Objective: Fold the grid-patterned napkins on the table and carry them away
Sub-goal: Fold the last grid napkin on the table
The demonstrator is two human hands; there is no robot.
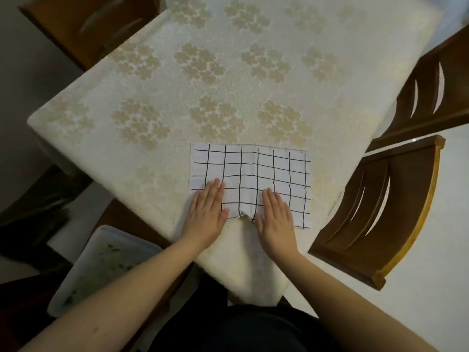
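A white napkin with a black grid (256,171) lies flat near the front corner of the table (162,80), which is covered by a cream cloth with beige flower clusters. My left hand (206,212) presses flat on the napkin's near left part, fingers straight and together. My right hand (275,214) lies flat on its near middle part in the same way. Between the two hands the napkin's near edge puckers up into a small fold (245,215). Only one napkin shows.
Two brown wooden chairs stand at the right, one near (380,212) and one farther back (431,97). Another chair (83,29) stands at the far left corner. A white tray with green scraps (101,262) sits low at the left, beside the table's front corner.
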